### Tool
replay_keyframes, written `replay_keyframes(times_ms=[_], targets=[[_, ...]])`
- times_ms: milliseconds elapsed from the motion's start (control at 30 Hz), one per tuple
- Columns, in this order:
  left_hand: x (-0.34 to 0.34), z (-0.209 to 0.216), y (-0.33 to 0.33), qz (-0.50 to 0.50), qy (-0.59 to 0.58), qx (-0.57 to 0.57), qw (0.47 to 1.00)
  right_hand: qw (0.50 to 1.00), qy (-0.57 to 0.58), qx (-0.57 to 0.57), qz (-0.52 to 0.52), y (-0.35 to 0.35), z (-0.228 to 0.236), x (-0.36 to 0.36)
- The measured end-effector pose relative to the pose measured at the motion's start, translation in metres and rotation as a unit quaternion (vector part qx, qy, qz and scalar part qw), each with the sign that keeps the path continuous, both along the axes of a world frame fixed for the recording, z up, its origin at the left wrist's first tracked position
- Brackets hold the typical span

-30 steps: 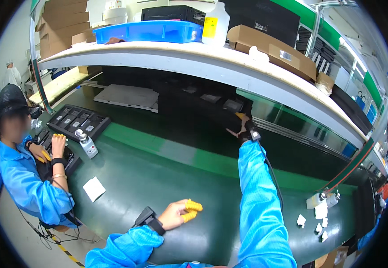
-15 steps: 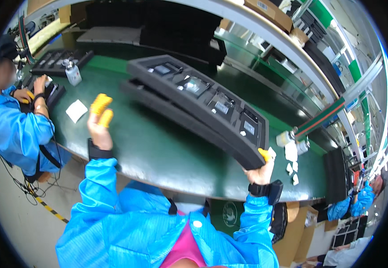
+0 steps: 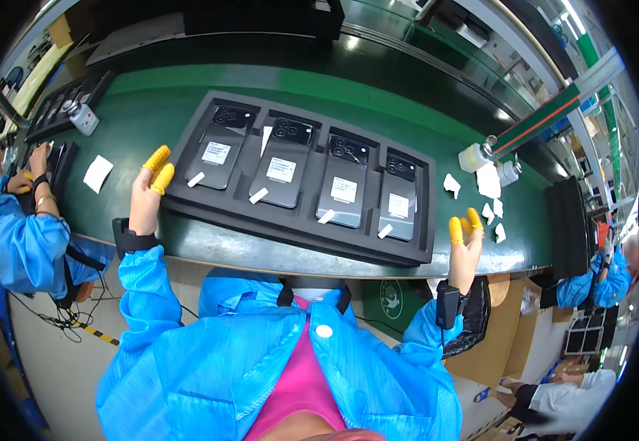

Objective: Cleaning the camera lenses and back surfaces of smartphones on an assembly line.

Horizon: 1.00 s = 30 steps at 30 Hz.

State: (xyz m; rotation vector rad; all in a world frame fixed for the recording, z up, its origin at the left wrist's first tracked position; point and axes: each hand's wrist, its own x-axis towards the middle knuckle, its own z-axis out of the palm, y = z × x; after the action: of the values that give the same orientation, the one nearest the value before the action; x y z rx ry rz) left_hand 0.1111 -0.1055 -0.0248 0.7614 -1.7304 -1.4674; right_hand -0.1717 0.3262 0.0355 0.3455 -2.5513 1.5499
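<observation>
A black foam tray (image 3: 260, 224) lies flat on the green table, close to the front edge. Several dark smartphones (image 3: 282, 170) rest in its slots side by side, camera ends away from me. Each has a white label on its back and a small white tab near its lower end. Just off the tray's left side is my left hand (image 3: 148, 192), open, with yellow finger cots on two fingertips. My right hand (image 3: 466, 246) is raised past the tray's right end, open and apart from it, also with yellow finger cots. Neither hand holds anything.
A white wipe (image 3: 98, 174) lies left, near a dispenser bottle (image 3: 82, 117). Two more bottles (image 3: 475, 156) and crumpled white scraps (image 3: 488, 213) are at right. A co-worker in blue (image 3: 22, 228) works at the left beside another dark tray (image 3: 66, 103). A slanted post (image 3: 540, 121) rises at the right.
The tilted foam trays, earlier gripped at the near right corner by my right hand, now lie level on the table. My right hand has let go and moved right; my left hand stays open nearby.
</observation>
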Motion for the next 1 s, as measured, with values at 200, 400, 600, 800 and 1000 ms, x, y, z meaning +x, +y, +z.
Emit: replay_keyframes(times_ms=[200,400,600,800,1000], targets=[[-0.008,-0.003,0.012,0.001,0.018,0.053,0.998,0.987,-0.065,-0.076,0.129,-0.024,-0.038,0.022],[-0.008,0.004,0.015,0.033,0.02,0.036,0.999,0.991,-0.044,-0.057,0.109,-0.034,-0.028,0.015],[-0.002,-0.004,0.013,0.011,0.018,0.035,0.999,0.988,-0.057,-0.014,0.143,-0.03,-0.03,0.006],[0.005,-0.003,0.016,-0.028,0.035,0.049,0.998,0.979,-0.076,-0.02,0.187,-0.015,-0.029,0.018],[0.012,-0.003,0.011,0.008,0.025,0.01,1.0,0.976,-0.066,-0.026,0.207,-0.017,-0.033,0.007]])
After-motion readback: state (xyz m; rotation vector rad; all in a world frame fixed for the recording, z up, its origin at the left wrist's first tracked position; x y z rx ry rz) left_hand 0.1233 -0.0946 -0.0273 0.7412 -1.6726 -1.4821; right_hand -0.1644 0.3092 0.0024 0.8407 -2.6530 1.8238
